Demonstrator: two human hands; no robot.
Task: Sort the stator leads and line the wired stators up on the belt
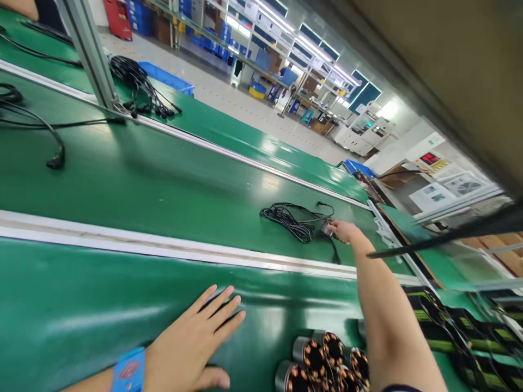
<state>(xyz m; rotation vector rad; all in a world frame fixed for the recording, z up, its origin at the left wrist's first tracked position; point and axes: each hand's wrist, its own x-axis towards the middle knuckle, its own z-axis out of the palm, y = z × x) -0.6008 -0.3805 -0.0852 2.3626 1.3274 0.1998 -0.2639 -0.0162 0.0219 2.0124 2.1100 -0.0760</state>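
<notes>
My left hand lies flat on the green near worktop, fingers spread, with a blue band round the wrist. It holds nothing. My right hand reaches across to the green middle strip, its fingers closed on a small grey piece whose kind I cannot make out. Just left of those fingers lies a coiled black cable, with loose ends running close to the piece. Several round motor stators with copper windings stand beneath my right forearm, partly hidden by it.
White rails separate the green strips. More black cables lie at the far left beside a metal post and a blue tray. Black-and-green parts with wires lie at right. A dark bar crosses there, under a large overhead panel.
</notes>
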